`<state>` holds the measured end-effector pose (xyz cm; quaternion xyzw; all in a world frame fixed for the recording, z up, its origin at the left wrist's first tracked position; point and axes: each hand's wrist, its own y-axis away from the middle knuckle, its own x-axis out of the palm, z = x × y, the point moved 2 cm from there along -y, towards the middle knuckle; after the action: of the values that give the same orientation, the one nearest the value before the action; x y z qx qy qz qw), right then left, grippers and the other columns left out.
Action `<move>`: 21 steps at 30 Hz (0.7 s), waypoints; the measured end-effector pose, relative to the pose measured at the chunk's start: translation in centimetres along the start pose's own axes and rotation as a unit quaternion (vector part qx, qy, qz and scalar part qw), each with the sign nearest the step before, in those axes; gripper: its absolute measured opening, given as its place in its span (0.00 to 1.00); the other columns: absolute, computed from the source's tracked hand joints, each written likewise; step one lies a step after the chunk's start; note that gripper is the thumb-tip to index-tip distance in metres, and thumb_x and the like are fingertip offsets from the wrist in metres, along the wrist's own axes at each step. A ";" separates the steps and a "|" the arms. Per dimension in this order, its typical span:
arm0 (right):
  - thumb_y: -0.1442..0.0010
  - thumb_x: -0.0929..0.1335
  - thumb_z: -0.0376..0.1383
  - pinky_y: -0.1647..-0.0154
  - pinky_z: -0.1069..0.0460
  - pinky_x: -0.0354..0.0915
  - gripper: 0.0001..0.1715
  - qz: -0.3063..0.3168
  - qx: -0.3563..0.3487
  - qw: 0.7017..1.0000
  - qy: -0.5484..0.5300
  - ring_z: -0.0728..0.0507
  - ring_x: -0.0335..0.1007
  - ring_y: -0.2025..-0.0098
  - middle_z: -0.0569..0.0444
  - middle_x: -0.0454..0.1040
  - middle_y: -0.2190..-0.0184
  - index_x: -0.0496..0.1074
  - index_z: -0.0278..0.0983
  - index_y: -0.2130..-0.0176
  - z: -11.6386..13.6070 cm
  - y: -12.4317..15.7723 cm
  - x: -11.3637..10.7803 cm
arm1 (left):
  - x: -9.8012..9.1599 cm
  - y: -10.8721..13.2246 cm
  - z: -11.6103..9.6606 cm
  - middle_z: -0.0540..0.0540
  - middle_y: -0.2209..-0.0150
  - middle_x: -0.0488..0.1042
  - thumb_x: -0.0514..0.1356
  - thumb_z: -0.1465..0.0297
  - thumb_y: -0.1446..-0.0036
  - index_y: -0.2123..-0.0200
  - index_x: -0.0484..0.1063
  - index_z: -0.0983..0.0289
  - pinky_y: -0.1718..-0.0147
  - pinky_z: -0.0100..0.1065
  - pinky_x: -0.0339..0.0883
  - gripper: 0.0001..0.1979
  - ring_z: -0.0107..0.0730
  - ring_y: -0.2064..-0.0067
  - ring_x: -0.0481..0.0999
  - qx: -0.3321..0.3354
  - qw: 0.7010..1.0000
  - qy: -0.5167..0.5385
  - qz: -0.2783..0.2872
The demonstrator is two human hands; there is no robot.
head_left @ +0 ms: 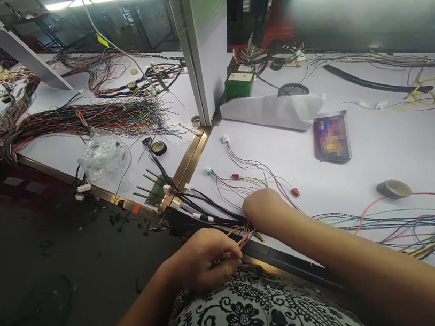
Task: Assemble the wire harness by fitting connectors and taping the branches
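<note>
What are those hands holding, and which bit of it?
Both hands, left and right, pinch a wire bundle at its near end, where loose coloured strands fan out by the table edge.

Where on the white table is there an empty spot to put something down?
Bare table lies between the blurred card and the grey tape roll. Another patch sits below the folded white sheet. It is crowded around both hands, where the wire bundle runs.

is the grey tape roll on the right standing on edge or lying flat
Lying flat. The grey tape roll rests on one flat face on the white table, its round hole facing up, beside the loose coloured wires.
</note>
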<state>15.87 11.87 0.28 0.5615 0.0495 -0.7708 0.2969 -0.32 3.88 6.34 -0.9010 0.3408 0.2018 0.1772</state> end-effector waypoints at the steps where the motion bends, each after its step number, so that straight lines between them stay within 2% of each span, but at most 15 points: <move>1: 0.62 0.72 0.26 0.73 0.49 0.62 0.14 0.004 0.003 1.000 -0.015 0.43 0.69 0.76 0.51 0.67 0.86 0.64 0.36 0.87 -0.4 0.0 -0.3 | 0.1 0.1 0.1 0.54 0.73 0.74 0.56 0.77 0.46 0.67 0.70 0.65 0.69 0.28 0.63 0.05 0.28 0.71 0.71 -0.006 1.000 0.000 -0.003; 3: 0.57 0.70 0.29 0.75 0.51 0.61 0.09 0.010 0.003 0.999 -0.048 0.46 0.66 0.77 0.53 0.67 0.84 0.66 0.36 0.83 -1.7 0.0 -1.5 | 0.3 0.3 0.4 0.54 0.73 0.74 0.56 0.76 0.45 0.65 0.72 0.65 0.69 0.29 0.63 0.07 0.28 0.72 0.72 -0.015 1.000 0.008 -0.013; 4: 0.53 0.68 0.31 0.77 0.53 0.60 0.07 -0.005 0.008 0.993 -0.114 0.48 0.64 0.78 0.54 0.67 0.83 0.67 0.36 0.80 -2.5 -0.1 -2.3 | 0.5 0.4 0.6 0.54 0.72 0.74 0.56 0.75 0.45 0.63 0.73 0.65 0.69 0.29 0.64 0.08 0.28 0.71 0.72 -0.020 0.999 0.019 -0.017; 5: 0.49 0.66 0.34 0.79 0.55 0.58 0.06 -0.033 0.021 0.973 -0.226 0.51 0.61 0.79 0.55 0.67 0.81 0.67 0.36 0.77 -3.3 -0.1 -3.1 | 0.6 0.4 0.7 0.55 0.71 0.75 0.55 0.75 0.44 0.61 0.73 0.65 0.68 0.29 0.64 0.09 0.29 0.71 0.73 -0.028 0.999 0.036 -0.019; 6: 0.46 0.63 0.35 0.82 0.58 0.56 0.07 -0.068 0.039 0.922 -0.379 0.53 0.57 0.81 0.57 0.67 0.80 0.66 0.37 0.75 -4.2 -0.1 -3.9 | 0.7 0.4 0.8 0.55 0.70 0.76 0.55 0.74 0.42 0.59 0.74 0.65 0.67 0.29 0.65 0.10 0.29 0.69 0.73 -0.044 0.997 0.059 -0.019; 7: 0.45 0.62 0.36 0.84 0.60 0.54 0.07 -0.104 0.062 0.829 -0.546 0.55 0.55 0.82 0.58 0.67 0.79 0.65 0.36 0.73 -4.9 0.0 -4.4 | 0.8 0.3 1.0 0.56 0.68 0.76 0.54 0.73 0.41 0.58 0.74 0.65 0.65 0.29 0.65 0.11 0.30 0.67 0.74 -0.071 0.994 0.086 -0.024; 8: 0.45 0.63 0.35 0.85 0.63 0.53 0.06 -0.129 0.086 0.705 -0.692 0.57 0.53 0.82 0.59 0.67 0.78 0.63 0.36 0.73 -5.3 0.1 -4.7 | 0.8 0.2 1.1 0.56 0.66 0.76 0.54 0.71 0.40 0.58 0.74 0.64 0.64 0.29 0.65 0.11 0.30 0.65 0.74 -0.110 0.987 0.110 -0.036; 9: 0.47 0.65 0.33 0.86 0.65 0.53 0.06 -0.137 0.103 0.583 -0.794 0.59 0.53 0.83 0.60 0.66 0.78 0.62 0.36 0.73 -5.4 0.3 -4.7 | 0.8 0.0 1.4 0.55 0.64 0.76 0.54 0.69 0.39 0.58 0.74 0.64 0.63 0.29 0.65 0.11 0.30 0.63 0.74 -0.157 0.977 0.129 -0.058; 10: 0.49 0.67 0.31 0.85 0.67 0.54 0.07 -0.128 0.114 0.496 -0.851 0.60 0.54 0.82 0.61 0.67 0.77 0.61 0.36 0.72 -5.2 0.5 -4.6 | 0.7 -0.1 1.6 0.55 0.64 0.76 0.55 0.66 0.39 0.59 0.74 0.63 0.64 0.29 0.65 0.11 0.30 0.63 0.74 -0.204 0.964 0.145 -0.087; 11: 0.50 0.69 0.29 0.84 0.68 0.56 0.10 -0.117 0.119 0.442 -0.881 0.60 0.56 0.82 0.61 0.67 0.76 0.61 0.36 0.71 -4.6 0.8 -4.4 | 0.6 -0.3 1.8 0.54 0.64 0.75 0.56 0.64 0.40 0.60 0.73 0.63 0.65 0.28 0.64 0.11 0.30 0.64 0.73 -0.243 0.950 0.157 -0.117; 12: 0.51 0.70 0.27 0.82 0.68 0.57 0.13 -0.109 0.121 0.414 -0.895 0.60 0.58 0.81 0.61 0.68 0.76 0.61 0.36 0.69 -3.8 1.0 -4.1 | 0.5 -0.5 2.0 0.53 0.65 0.75 0.58 0.62 0.42 0.61 0.73 0.63 0.66 0.28 0.64 0.12 0.29 0.66 0.72 -0.275 0.936 0.167 -0.142; 14: 0.51 0.71 0.26 0.80 0.67 0.61 0.16 -0.109 0.113 0.405 -0.901 0.59 0.62 0.79 0.60 0.69 0.74 0.61 0.38 0.65 -2.0 1.6 -3.6 | 0.4 -0.9 2.2 0.52 0.67 0.73 0.61 0.59 0.46 0.61 0.72 0.64 0.70 0.28 0.62 0.15 0.27 0.70 0.70 -0.305 0.920 0.182 -0.168; 17: 0.49 0.71 0.29 0.77 0.66 0.64 0.17 -0.105 0.094 0.439 -0.887 0.58 0.64 0.77 0.60 0.70 0.73 0.61 0.40 0.63 0.3 2.4 -2.8 | 0.2 -1.5 2.1 0.52 0.68 0.72 0.63 0.57 0.49 0.61 0.71 0.65 0.71 0.28 0.61 0.18 0.27 0.71 0.67 -0.300 0.920 0.161 -0.193; 19: 0.46 0.70 0.34 0.76 0.64 0.66 0.15 -0.087 0.089 0.503 -0.855 0.57 0.65 0.76 0.59 0.71 0.72 0.60 0.40 0.62 0.9 2.8 -2.4 | 0.2 -1.7 1.8 0.52 0.70 0.70 0.59 0.57 0.44 0.62 0.72 0.65 0.72 0.28 0.59 0.17 0.26 0.72 0.64 -0.283 0.926 0.139 -0.208; 21: 0.44 0.68 0.38 0.75 0.60 0.68 0.14 -0.120 0.073 0.624 -0.769 0.53 0.67 0.73 0.56 0.71 0.67 0.61 0.41 0.59 0.9 3.3 -2.4 | 0.2 -1.7 1.5 0.50 0.75 0.66 0.54 0.58 0.40 0.64 0.72 0.65 0.73 0.27 0.57 0.16 0.25 0.73 0.61 -0.270 0.929 0.136 -0.211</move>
<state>17.33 9.75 3.64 -0.2264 -0.1868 -0.9517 0.0898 0.64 5.65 5.23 -0.9847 0.0964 0.1194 -0.0828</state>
